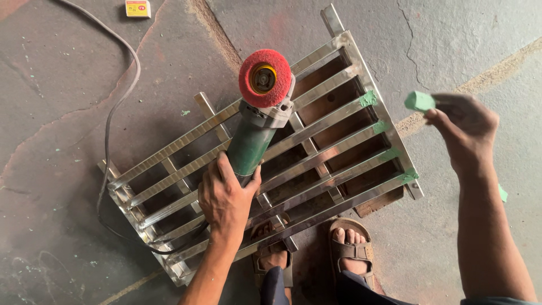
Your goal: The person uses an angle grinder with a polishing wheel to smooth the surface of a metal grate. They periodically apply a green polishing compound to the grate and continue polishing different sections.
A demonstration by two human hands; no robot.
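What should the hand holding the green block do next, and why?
Probably bring the green compound block in the right hand over to the red buffing wheel and touch it there. The left hand holds the green angle grinder wheel-up above the steel grille, and the block is held apart from the wheel.

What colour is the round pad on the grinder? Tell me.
Red, a fuzzy round grinder pad with a yellowish centre; head view.

Your steel grille (339, 144) fills the middle; the upright grinder (254, 130) blocks its centre. Bare concrete floor (480, 45) lies open right; the cable (121, 96) loops left.
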